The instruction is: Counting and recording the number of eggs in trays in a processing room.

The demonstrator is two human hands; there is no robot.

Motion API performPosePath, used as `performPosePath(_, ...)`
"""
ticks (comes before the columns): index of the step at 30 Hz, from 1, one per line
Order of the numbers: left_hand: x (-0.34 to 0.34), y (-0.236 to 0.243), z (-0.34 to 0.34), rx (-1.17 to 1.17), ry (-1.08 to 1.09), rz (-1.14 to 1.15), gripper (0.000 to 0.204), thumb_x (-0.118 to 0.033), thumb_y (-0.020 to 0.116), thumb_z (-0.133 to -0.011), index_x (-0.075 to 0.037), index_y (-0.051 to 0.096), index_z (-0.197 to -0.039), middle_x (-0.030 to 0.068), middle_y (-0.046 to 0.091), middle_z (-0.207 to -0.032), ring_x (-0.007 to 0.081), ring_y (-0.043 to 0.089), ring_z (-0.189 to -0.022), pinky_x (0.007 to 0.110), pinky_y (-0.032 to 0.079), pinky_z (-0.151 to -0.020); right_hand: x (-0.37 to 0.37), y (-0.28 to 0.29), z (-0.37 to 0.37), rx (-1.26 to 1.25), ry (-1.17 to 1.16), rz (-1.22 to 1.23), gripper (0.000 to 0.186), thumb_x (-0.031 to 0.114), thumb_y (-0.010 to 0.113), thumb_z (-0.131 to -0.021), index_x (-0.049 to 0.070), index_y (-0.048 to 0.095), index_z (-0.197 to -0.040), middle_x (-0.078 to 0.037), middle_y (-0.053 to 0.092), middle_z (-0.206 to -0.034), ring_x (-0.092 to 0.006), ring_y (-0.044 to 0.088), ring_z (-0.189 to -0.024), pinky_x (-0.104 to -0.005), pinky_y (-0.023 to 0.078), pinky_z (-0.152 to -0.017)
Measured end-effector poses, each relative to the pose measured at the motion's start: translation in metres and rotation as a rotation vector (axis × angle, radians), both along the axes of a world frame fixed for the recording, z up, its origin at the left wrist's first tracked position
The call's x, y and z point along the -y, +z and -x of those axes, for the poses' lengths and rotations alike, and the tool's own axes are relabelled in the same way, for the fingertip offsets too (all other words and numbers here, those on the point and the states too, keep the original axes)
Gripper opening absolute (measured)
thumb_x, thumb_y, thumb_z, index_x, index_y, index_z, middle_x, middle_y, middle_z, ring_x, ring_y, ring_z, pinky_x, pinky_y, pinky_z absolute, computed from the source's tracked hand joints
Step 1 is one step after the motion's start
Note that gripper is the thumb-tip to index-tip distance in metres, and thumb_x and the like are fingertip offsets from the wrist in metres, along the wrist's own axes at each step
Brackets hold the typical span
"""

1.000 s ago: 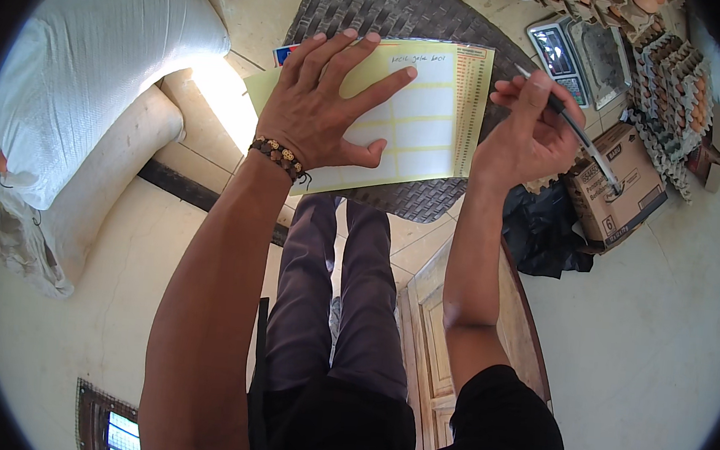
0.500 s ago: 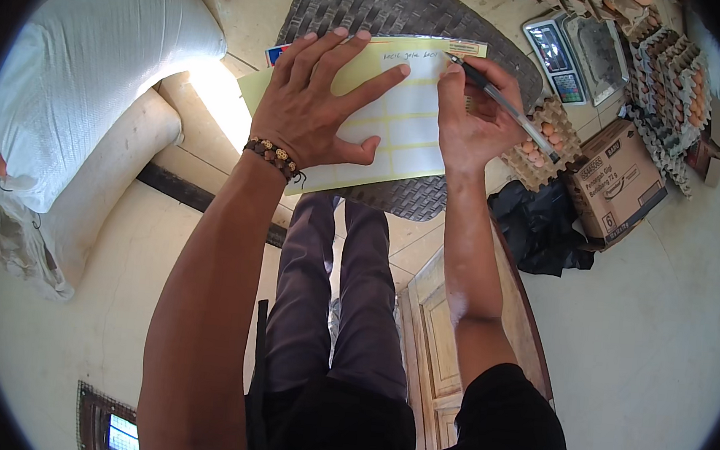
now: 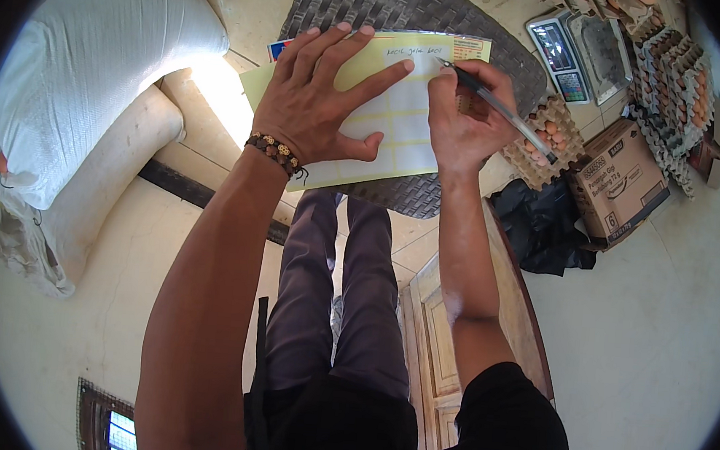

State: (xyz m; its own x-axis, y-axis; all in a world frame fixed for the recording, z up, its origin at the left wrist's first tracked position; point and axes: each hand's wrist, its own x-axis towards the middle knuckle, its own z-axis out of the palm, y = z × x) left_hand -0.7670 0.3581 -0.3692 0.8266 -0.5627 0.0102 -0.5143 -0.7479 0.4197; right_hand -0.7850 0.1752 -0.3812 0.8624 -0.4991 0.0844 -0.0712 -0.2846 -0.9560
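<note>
A yellow-edged sheet of white label stickers (image 3: 401, 131) lies on a dark woven-pattern table top (image 3: 386, 3), with a line of handwriting near its upper edge. Flat on the sheet, fingers spread, my left hand (image 3: 319, 103) presses it down; a beaded bracelet (image 3: 274, 152) circles that wrist. My right hand (image 3: 470, 119) grips a pen (image 3: 508, 114) with a dark tip end and a clear barrel, its point at the end of the written line. Part of a printed packet or paper (image 3: 473, 48) peeks out beneath the sheet's top edge.
White sacks (image 3: 111, 61) are piled at the left. On the right are a digital scale (image 3: 576, 60), a tray of eggs (image 3: 553, 139), stacked egg trays (image 3: 671, 80), a cardboard box (image 3: 617, 182) and a black plastic bag (image 3: 537, 226). A wooden cabinet (image 3: 440, 341) stands near my right forearm.
My right hand and the pen have shifted slightly left, to the end of the writing. The sheet has moved up a little; my left hand stays spread on it.
</note>
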Motion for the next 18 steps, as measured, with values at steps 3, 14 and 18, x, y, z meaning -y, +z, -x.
performPosePath(3, 0.0013, -0.0004, -0.0009, 0.009, 0.000, 0.003, 0.079, -0.052, 0.073, -0.059, -0.044, 0.053, -0.135, 0.0028, 0.043, -0.142, 0.0239, 0.040, -0.131, 0.045, 0.029, -0.114, 0.0008, -0.0036, -0.0013, 0.011, 0.025, 0.043, 0.018, -0.001, 0.073, -0.073, -0.002, 0.063, -0.088, -0.008, 0.067, -0.077, -0.0092, 0.064, -0.064, -0.0210, 0.052, -0.059)
performPosePath(14, -0.0007, 0.0004, -0.0012, 0.004, -0.003, -0.004, 0.081, -0.053, 0.073, -0.058, -0.045, 0.052, -0.136, 0.0027, 0.043, -0.142, 0.0235, 0.040, -0.131, 0.045, 0.029, -0.113, -0.0016, -0.0033, -0.0014, 0.057, 0.134, 0.168, 0.018, 0.001, 0.075, -0.072, 0.001, 0.065, -0.086, -0.007, 0.067, -0.076, -0.0104, 0.063, -0.063, -0.0211, 0.052, -0.058)
performPosePath(18, 0.0009, 0.0006, -0.0013, 0.010, -0.005, 0.002, 0.079, -0.050, 0.074, -0.057, -0.043, 0.055, -0.134, 0.0041, 0.044, -0.141, 0.0249, 0.040, -0.131, 0.046, 0.030, -0.113, -0.0025, -0.0020, -0.0011, 0.033, 0.061, 0.129, 0.019, 0.000, 0.076, -0.072, 0.000, 0.065, -0.087, -0.008, 0.067, -0.078, -0.0108, 0.064, -0.065, -0.0215, 0.053, -0.060)
